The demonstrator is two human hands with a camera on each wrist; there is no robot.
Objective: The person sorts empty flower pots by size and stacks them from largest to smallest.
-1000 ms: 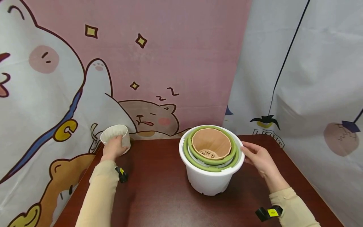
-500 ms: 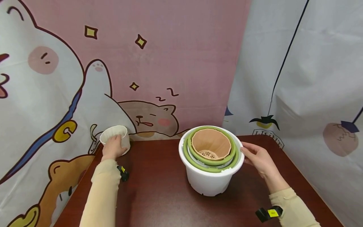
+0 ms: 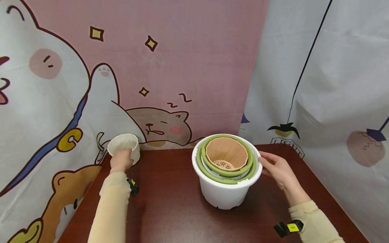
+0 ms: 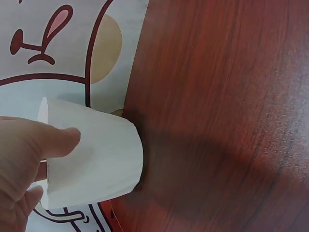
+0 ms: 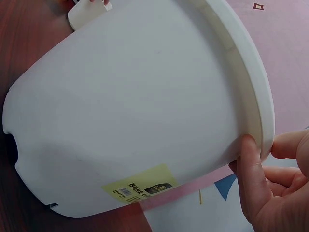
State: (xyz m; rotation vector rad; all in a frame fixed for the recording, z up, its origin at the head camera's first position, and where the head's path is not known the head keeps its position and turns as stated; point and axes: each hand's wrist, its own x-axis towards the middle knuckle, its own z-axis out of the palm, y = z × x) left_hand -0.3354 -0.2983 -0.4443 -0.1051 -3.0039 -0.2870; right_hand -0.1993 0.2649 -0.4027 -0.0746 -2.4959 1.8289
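At the table's far left corner stands a small white flower pot (image 3: pixel 124 143) with a fluted inside. My left hand (image 3: pixel 121 161) grips its near rim, thumb outside and fingers inside; the left wrist view shows the thumb against the pot's smooth wall (image 4: pixel 101 154). Right of centre is a large white flower pot (image 3: pixel 223 194) holding nested pots: green-rimmed ones (image 3: pixel 232 181) and an orange-tan pot (image 3: pixel 226 152) with a perforated bottom innermost. With thumb and fingers my right hand (image 3: pixel 275 167) pinches the large pot's right rim, seen closer in the right wrist view (image 5: pixel 268 186).
The dark red-brown table (image 3: pixel 170 202) lies under both pots. Behind it hangs a pink and white cartoon cloth (image 3: pixel 197 67), close to the small pot. A pale cloth (image 3: pixel 340 101) runs along the right side. A yellow label (image 5: pixel 140 185) sticks to the large pot.
My left hand has shifted slightly at the small pot's rim, its fingers now lower and nearer the front. The right hand and the large pot have stayed in place.
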